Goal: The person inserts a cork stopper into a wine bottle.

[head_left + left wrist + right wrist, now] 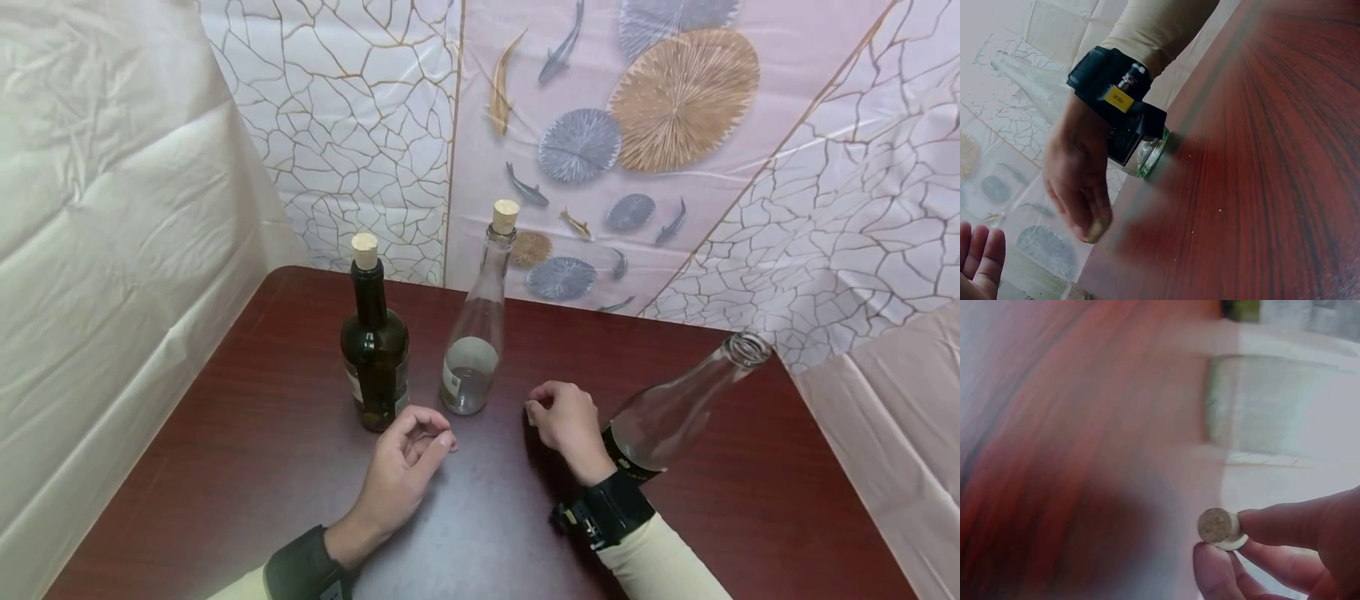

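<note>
A small cork (1217,526) is pinched between the thumb and fingers of my right hand (570,421), just above the table. To the right of that hand stands a clear bottle (663,417) with a bare, uncorked mouth and a dark label. My left hand (401,475) hovers with loosely curled fingers and holds nothing. Just beyond it is a dark bottle (375,342) topped by a cork (365,250). Between the hands, farther back, a clear bottle (480,321) carries another cork (506,217) in its neck. The left wrist view shows only some left fingertips (988,259).
The dark red wooden table (225,442) has its back edge against a patterned cloth (360,108). Pale cloth (112,208) hangs along the left side. The bottles are tall and stand close to both hands. Tiny crumbs (1220,210) dot the tabletop.
</note>
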Demonstrator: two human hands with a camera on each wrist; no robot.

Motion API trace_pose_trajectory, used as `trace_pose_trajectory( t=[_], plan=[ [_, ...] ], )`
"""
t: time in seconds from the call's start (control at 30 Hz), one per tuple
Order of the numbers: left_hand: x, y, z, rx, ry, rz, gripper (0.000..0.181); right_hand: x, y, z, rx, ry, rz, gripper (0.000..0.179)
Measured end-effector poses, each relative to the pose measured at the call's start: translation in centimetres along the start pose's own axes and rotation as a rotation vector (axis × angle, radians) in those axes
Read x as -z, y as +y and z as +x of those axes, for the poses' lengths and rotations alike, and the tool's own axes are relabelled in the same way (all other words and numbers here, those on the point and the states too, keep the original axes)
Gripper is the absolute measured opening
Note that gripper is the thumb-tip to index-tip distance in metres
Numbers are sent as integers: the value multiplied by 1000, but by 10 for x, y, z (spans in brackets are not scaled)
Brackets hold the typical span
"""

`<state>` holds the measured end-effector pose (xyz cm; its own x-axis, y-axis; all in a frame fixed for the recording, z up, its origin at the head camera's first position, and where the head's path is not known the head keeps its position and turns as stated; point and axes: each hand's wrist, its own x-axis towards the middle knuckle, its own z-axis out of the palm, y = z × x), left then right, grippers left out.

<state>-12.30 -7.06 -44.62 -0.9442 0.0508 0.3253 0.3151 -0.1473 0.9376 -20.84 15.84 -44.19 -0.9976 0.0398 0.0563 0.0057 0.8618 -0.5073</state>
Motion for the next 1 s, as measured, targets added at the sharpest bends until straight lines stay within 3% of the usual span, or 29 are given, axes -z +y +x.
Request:
trace_pose_trajectory(
  t=[0.2, 0.53, 0.7, 1.0],
  plan=[
    [-4, 0, 6, 37, 7, 61, 20, 19, -20, -11, 49, 46, 165, 12],
    [-23, 17, 33, -20, -57, 133, 25, 57, -52, -33, 79, 98, 445, 19],
    [-36, 20, 44, -22, -75, 66, 29, 65, -62, -43, 134, 109, 551, 20],
    [-60, 25, 52, 19, -61, -62, 34, 70, -67, -53, 227, 164, 738, 18]
  ],
)
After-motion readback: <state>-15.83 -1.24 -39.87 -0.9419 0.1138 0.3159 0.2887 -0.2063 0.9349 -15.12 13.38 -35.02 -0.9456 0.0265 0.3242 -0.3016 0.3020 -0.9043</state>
